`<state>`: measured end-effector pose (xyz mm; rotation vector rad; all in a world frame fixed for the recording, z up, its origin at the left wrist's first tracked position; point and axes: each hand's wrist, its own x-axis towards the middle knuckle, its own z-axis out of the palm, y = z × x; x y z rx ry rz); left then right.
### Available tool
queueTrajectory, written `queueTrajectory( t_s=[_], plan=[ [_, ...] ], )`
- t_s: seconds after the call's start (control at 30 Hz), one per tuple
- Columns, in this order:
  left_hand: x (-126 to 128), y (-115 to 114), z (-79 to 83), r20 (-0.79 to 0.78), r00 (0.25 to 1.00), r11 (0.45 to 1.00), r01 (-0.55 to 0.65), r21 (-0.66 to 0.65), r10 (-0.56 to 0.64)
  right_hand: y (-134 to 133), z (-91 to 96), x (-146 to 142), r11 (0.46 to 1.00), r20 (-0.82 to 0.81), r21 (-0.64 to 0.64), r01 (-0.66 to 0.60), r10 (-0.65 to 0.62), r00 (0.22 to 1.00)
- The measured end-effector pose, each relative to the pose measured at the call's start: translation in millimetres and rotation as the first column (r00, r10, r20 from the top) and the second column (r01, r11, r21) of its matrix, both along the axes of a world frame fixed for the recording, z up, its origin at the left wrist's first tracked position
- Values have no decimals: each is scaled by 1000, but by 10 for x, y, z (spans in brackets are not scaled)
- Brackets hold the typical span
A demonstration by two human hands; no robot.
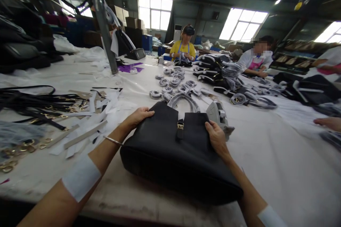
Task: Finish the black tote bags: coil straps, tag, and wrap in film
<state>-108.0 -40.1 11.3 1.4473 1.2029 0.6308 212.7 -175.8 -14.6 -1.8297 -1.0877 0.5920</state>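
Observation:
A black handbag (170, 152) lies on the table in front of me, its base toward me and its top edge pointing away. My left hand (141, 116) grips the bag's upper left corner, thumb on top. At the upper right corner, my right hand (216, 136) is closed on the bag's edge. A short strap with a gold buckle (180, 125) sits at the middle of the bag's top. Beyond the top edge arches a wrapped handle (183, 98). Just past my right hand stands a grey tape dispenser-like device (218, 113), partly hidden.
Coiled wrapped straps (174, 82) lie beyond the bag, with stacked black bags (213, 69) behind them. Black straps (34, 106) and paper strips (87, 127) cover the left side. A metal post (102, 25) rises at left. Co-workers sit across; another person's hand (329, 123) reaches in at right.

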Motion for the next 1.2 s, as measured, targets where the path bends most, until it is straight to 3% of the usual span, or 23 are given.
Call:
queueTrajectory(
  t_s=[0.1, 0.2, 0.27, 0.33, 0.43, 0.5, 0.53, 0.57, 0.63, 0.67, 0.73, 0.8, 0.9, 0.93, 1.07, 1.1, 1.2],
  plan=[
    [53, 31, -207, -291, 955, 988, -16, 152, 60, 4, -174, -68, 996, 152, -67, 63, -52, 987],
    [104, -19, -384, -375, 920, 979, -38, 200, 112, -44, -281, -67, 987, 260, -133, 95, -58, 964],
    [100, -64, -411, -409, 902, 963, -27, 270, 140, -77, -288, -33, 977, 333, -177, 115, -51, 941],
    [76, -92, -345, -409, 907, 913, 75, 400, 105, -95, -259, 12, 974, 453, -188, 124, -26, 891],
    [71, -83, -88, -375, 924, 813, 272, 515, -71, -88, -189, 76, 994, 690, -107, 27, 55, 722],
    [125, -68, 129, -308, 901, 835, 409, 369, -306, -70, -140, 108, 989, 785, -61, -131, 129, 606],
    [171, -69, 225, -262, 855, 820, 510, 260, -448, -57, -115, 121, 972, 805, -62, -227, 184, 564],
    [228, -78, 300, -228, 777, 766, 624, 157, -586, -41, -88, 133, 940, 805, -88, -330, 262, 532],
    [357, -125, 366, -254, 584, 602, 799, 10, -771, 9, -22, 150, 844, 741, -191, -501, 459, 491],
    [419, -158, 357, -304, 500, 533, 845, -34, -811, 43, 22, 154, 793, 680, -254, -554, 554, 480],
    [516, -220, 281, -385, 408, 473, 877, -89, -828, 123, 135, 139, 724, 559, -353, -593, 671, 487],
    [556, -259, 185, -412, 397, 475, 874, -102, -820, 192, 264, 75, 708, 501, -386, -591, 699, 510],
    [533, -272, 107, -424, 398, 470, 879, -76, -813, 196, 390, -116, 677, 417, -329, -658, 729, 542],
    [520, -269, 101, -427, 398, 468, 881, -67, -812, 165, 394, -187, 631, 356, -325, -705, 772, 527],
    [516, -233, 92, -400, 408, 473, 878, -73, -820, -22, 260, -354, 363, 73, -412, -836, 927, 367],
    [521, -218, 85, -376, 418, 477, 876, -76, -827, -55, 216, -354, 334, 37, -421, -843, 935, 352],
    [464, -181, 71, -234, 485, 512, 856, -68, -843, -86, 125, -290, 321, -11, -390, -863, 936, 353]
  ],
)
